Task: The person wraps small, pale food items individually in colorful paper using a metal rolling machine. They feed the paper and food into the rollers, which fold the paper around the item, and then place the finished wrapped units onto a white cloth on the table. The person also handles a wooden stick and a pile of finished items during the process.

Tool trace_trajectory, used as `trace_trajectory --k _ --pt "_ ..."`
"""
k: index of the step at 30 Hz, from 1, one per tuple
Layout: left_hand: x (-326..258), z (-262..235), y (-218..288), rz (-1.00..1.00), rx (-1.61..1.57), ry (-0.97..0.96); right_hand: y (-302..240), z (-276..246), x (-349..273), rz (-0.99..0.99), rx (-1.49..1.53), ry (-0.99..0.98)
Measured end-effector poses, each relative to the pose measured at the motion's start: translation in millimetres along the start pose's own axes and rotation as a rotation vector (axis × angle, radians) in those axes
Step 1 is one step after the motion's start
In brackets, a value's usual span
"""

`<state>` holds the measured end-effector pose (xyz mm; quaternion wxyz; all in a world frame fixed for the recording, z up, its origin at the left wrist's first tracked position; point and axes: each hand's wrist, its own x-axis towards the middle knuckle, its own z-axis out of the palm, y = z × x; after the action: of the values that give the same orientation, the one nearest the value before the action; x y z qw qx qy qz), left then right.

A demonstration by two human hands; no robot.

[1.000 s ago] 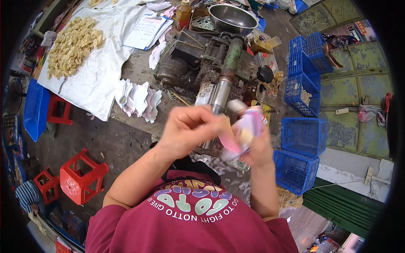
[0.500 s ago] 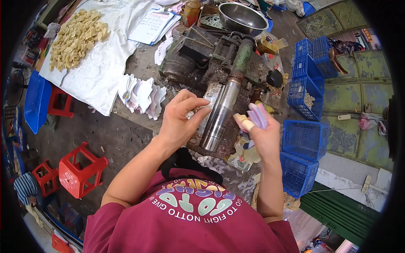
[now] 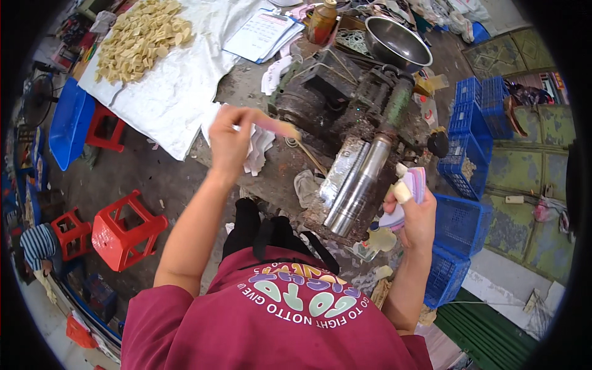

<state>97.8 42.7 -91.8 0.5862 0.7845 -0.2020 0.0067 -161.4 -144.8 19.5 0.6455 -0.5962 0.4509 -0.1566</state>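
My left hand (image 3: 229, 139) is raised over a stack of white cut pieces (image 3: 260, 150) at the bench edge. It pinches a thin pink and yellowish flat piece (image 3: 279, 127), which points right. In my right hand (image 3: 416, 223), beside the machine, is a small bundle of lilac, pink and white flat pieces (image 3: 414, 184). Pale yellow covers wrap some of that hand's fingertips. Between my hands, a shiny steel roller (image 3: 359, 188) juts toward me from the dirty green machine (image 3: 398, 108). A flat metal plate (image 3: 341, 168) lies along its left side.
Yellowish flat pieces (image 3: 142, 40) are heaped on a white sheet (image 3: 191, 77) at far left. A clipboard (image 3: 259, 34), an orange-brown bottle (image 3: 322, 21) and a steel bowl (image 3: 398, 43) stand behind the machine. Blue crates (image 3: 462, 225) line the right; red stools (image 3: 126, 231) stand left.
My left hand has moved left from the roller to above the white stack, now with a pink and yellowish piece in it. My right hand still grips its bundle. The view has shifted.
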Motion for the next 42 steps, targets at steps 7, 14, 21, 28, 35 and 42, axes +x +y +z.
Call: trace_trajectory --k 7,14,21,28,35,42 --pt "-17.3 -40.3 -77.3 0.395 0.676 -0.434 -3.0 2.8 -10.9 0.007 0.379 -0.289" --pt "-49.8 -0.7 48.4 -0.105 -0.108 -0.481 -2.6 25.2 -24.6 -0.027 0.259 -0.328" --pt "-56.5 19.2 156.3 -0.444 -0.556 -0.902 -14.6 39.4 -38.0 -0.151 0.167 -0.341" --pt "-64.5 19.0 164.6 -0.247 -0.429 -0.831 -10.8 49.1 -41.5 -0.280 0.048 -0.212" --pt "-71.4 27.7 157.0 -0.391 -0.719 -0.810 -5.5 26.1 -37.6 -0.094 0.308 -0.399" --pt "-71.0 29.9 145.3 -0.139 -0.660 -0.736 -1.1 -41.9 -24.0 -0.159 0.342 0.023"
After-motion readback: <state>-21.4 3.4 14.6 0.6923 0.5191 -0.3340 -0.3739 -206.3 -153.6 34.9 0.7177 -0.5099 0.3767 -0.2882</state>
